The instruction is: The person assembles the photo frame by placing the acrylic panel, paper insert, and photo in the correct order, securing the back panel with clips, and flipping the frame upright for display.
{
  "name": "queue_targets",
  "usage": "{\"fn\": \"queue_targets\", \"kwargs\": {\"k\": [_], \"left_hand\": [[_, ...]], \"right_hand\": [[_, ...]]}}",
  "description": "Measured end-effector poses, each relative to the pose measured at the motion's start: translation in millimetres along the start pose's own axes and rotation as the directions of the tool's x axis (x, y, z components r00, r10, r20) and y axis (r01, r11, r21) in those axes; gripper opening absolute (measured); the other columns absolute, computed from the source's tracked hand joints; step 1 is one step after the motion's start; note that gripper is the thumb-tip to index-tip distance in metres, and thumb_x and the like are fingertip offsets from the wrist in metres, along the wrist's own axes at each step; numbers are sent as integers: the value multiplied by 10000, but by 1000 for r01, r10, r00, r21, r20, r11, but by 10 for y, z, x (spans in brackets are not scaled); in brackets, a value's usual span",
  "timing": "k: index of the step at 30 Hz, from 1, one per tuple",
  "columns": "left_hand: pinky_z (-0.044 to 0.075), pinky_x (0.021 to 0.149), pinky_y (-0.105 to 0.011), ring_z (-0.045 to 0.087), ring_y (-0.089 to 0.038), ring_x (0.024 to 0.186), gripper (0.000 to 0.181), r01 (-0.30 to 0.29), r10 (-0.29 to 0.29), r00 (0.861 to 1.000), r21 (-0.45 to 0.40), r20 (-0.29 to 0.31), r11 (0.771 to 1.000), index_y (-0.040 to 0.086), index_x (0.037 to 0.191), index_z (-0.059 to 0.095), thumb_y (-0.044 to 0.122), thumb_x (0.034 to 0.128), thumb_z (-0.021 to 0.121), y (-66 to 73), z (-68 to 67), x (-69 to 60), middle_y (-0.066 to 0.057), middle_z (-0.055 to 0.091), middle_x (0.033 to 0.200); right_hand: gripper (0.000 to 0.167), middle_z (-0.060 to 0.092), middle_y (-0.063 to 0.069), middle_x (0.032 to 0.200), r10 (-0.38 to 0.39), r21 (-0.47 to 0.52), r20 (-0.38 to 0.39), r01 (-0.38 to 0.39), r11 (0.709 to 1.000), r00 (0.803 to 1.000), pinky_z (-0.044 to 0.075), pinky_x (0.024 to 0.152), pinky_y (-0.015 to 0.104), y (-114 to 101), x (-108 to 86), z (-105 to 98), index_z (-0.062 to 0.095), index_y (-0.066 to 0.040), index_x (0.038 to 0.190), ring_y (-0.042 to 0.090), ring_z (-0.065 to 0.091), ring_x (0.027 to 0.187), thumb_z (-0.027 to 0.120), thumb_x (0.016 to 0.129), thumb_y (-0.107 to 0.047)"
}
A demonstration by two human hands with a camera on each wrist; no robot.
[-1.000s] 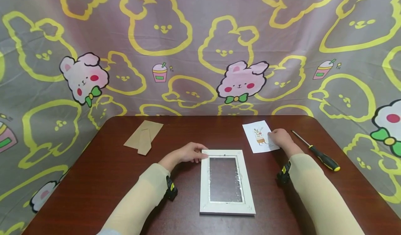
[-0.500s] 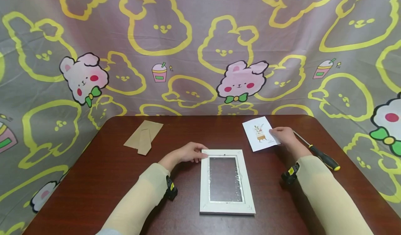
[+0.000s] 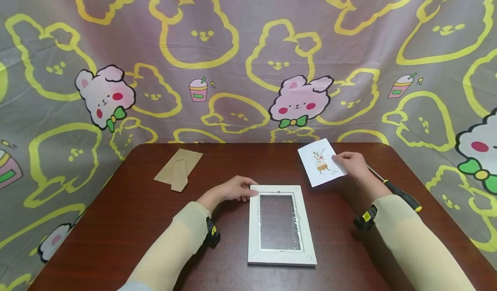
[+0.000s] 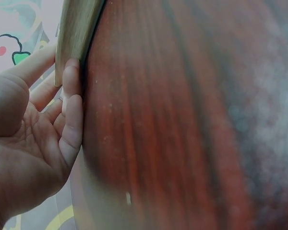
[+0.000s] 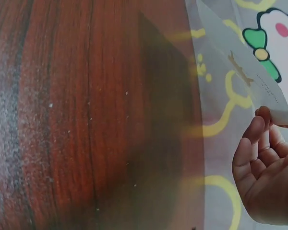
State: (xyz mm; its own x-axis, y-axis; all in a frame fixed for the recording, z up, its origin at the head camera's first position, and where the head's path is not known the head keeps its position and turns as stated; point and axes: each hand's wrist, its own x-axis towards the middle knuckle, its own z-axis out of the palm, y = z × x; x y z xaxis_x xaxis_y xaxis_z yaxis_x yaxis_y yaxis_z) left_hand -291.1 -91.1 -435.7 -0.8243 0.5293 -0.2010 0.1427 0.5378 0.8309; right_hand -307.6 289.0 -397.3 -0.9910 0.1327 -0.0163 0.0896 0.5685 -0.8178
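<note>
My left hand (image 3: 234,189) pinches the upper left corner of a white picture frame (image 3: 254,230) lying on the table, its clear pane showing the wood below. The left wrist view shows the thumb and fingertips on the pale edge of the frame (image 4: 76,36). At the right, my right hand (image 3: 352,163) pinches the right edge of a white picture card (image 3: 310,155) printed with a potted plant. In the right wrist view the card (image 5: 245,62) is tilted above the table, between thumb and fingers.
A brown backing board (image 3: 166,172) with a stand leg (image 3: 179,176) lies at the back left of the dark wooden table (image 3: 128,222). A screwdriver (image 3: 401,196) with a black and yellow handle lies beyond my right forearm. A patterned cloth (image 3: 229,79) hangs behind the table.
My right hand has raised the card off the table, tilting it, and its wrist has shifted right, partly covering the screwdriver. The left hand and the picture frame stay put.
</note>
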Motion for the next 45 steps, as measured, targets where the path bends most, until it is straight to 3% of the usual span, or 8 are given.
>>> {"fn": "queue_targets", "kwargs": {"k": [8, 15, 19, 25, 35, 45], "left_hand": [[422, 532, -259, 558, -147, 596, 274, -2, 2, 1000, -7, -4, 1000, 52, 1168, 670, 172, 922, 684, 7, 12, 8, -8, 580, 681], [421, 538, -259, 558, -149, 605, 273, 4, -4, 1000, -1, -7, 1000, 58, 1169, 670, 180, 925, 681, -3, 15, 11, -8, 585, 688], [423, 540, -260, 560, -152, 610, 272, 8, -8, 1000, 3, -10, 1000, 62, 1169, 671, 184, 926, 681, -10, 20, 11, -9, 587, 692], [421, 539, -259, 559, -150, 605, 267, 12, -12, 1000, -6, -7, 1000, 64, 1168, 673, 177, 926, 680, -20, 21, 22, -7, 585, 691], [426, 545, -262, 563, -151, 613, 270, 7, -7, 1000, -10, -13, 1000, 64, 1168, 674, 180, 924, 683, 2, 5, 13, -8, 588, 694], [425, 548, -261, 561, -152, 620, 270, 9, -9, 1000, -2, -18, 1000, 67, 1169, 672, 188, 928, 678, -2, 10, -3, -11, 584, 700]], "right_hand": [[389, 646, 133, 831, -59, -17, -30, 58, 998, 998, 451, 547, 243, -111, -88, -47, 627, 131, 1067, 117, 569, 627, 583, 972, -243], [409, 652, 218, 961, -66, -45, -18, 65, 997, 998, 456, 616, 256, -205, -191, -99, 628, 110, 1095, 215, 601, 737, 566, 983, -279], [365, 660, 208, 910, -120, -61, -32, 118, 991, 992, 455, 580, 256, -270, -250, -90, 651, 105, 1008, 210, 602, 699, 583, 975, -252], [275, 676, 177, 782, -231, -58, -32, 229, 972, 972, 473, 496, 261, -397, -348, -41, 630, 79, 821, 159, 612, 587, 611, 955, -161], [248, 686, 220, 850, -338, -18, 40, 339, 941, 940, 523, 534, 287, -637, -553, 55, 569, 15, 731, 256, 666, 643, 600, 953, -92], [306, 691, 160, 859, -425, 23, 152, 427, 904, 892, 540, 565, 310, -833, -784, 186, 493, -57, 642, 242, 666, 672, 596, 930, -35]]}}
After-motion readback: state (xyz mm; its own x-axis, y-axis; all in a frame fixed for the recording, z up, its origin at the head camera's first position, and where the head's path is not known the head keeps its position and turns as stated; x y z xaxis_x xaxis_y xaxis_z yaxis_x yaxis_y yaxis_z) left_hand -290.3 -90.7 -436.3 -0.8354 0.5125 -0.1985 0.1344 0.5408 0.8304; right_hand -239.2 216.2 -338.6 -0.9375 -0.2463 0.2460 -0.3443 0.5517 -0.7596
